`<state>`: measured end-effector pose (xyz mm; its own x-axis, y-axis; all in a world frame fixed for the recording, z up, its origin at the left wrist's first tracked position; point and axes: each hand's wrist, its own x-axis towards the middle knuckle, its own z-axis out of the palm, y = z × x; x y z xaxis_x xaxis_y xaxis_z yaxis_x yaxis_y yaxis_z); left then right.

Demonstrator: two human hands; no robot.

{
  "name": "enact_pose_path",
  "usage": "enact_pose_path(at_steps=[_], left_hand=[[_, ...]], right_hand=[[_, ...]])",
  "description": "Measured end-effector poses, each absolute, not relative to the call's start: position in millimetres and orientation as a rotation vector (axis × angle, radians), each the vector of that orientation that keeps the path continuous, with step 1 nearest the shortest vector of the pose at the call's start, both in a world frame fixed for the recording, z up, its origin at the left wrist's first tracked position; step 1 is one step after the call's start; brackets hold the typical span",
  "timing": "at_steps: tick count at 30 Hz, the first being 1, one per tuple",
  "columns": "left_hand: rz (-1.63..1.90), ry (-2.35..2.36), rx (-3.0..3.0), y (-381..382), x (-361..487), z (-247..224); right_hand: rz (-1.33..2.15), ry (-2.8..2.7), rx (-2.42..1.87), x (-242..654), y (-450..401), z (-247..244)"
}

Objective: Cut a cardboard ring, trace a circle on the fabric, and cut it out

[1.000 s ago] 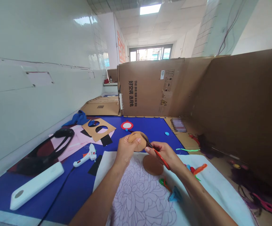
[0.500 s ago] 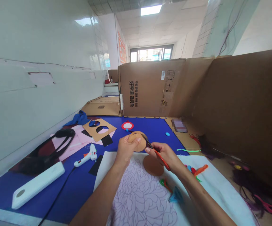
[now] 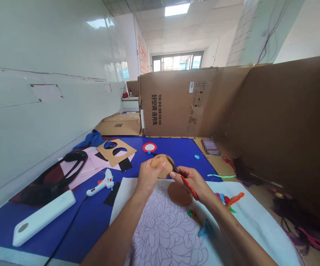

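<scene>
Over the near part of the blue table [image 3: 173, 145], I hold a round tan piece [image 3: 161, 173] with my left hand [image 3: 146, 176]. The thumb of this hand lies flat on its face, and the fingers are closed behind it, so the hand is clamped on the piece. My right hand [image 3: 194, 181] is closed around the red handles of the scissors [image 3: 188, 187]. Their dark blades are at the right edge of the tan piece; how far the blades are apart, I cannot tell.

Below my hands, a brown disc [image 3: 180, 194] lies on the white sheet with a flower drawing [image 3: 162, 225]. A blue fuzzy piece [image 3: 206, 228] is on this sheet, nearer to me than the disc. To the right, beyond my right forearm, there is an orange fuzzy strip [image 3: 235, 198].

On the left side, the white glue gun [image 3: 104, 185] lies near a long white object [image 3: 43, 218]. Behind the glue gun is a tan card with two round holes [image 3: 115, 161], which rests partly over pink sheets [image 3: 86, 168]. A red ring with white centre [image 3: 149, 147] lies just beyond the piece in my hand. At the back, the big cardboard box [image 3: 176, 107] stands upright.
</scene>
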<state>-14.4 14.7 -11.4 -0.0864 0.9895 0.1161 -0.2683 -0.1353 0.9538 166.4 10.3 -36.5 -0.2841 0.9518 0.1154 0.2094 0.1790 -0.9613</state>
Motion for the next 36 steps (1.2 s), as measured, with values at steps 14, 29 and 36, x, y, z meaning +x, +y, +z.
enact_pose_path(at_steps=[14,29,36], left_hand=[[1.444,0.979,1.063,17.0,-19.1,-12.2],[1.409,1.004,1.083,17.3,-19.2,-15.8],[1.415,1.001,1.109,17.8,-22.3,-13.9]], right_hand=[[1.161,-1.685,-1.137,169.9,10.4,-32.5],[1.182,-1.693,-1.132,172.0,12.2,-35.8],[1.168,-1.715,-1.147,173.6,12.6,-36.0]])
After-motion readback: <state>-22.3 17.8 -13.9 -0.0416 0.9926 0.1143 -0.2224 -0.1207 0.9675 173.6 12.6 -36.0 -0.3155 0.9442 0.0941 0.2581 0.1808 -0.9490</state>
